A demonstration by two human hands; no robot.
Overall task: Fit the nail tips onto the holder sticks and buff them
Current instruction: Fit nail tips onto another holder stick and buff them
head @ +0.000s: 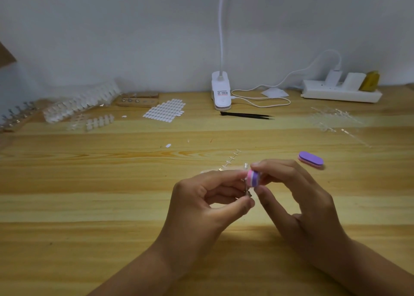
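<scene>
Left hand (201,197) pinches stick (247,191), thumb and forefinger. Right hand (298,195) grips buffer (253,178), face set against tip (246,166) on stick. All held above counter (89,206), well in front of lamp (221,92).

I judge step: buffing.

To do well: firm pinch close under tip, light short strokes, turn stick to cover whole surface. Too much pressure may pop tip off.

Tip blurred; I cannot tell seating.

The left hand (199,199) and right hand (300,195) are bare. Behind each hand the wrist is uncovered too. The left forearm (139,266) and right forearm (367,266) run unclothed to the lower edge. The fingernails are too blurred to describe.
</scene>
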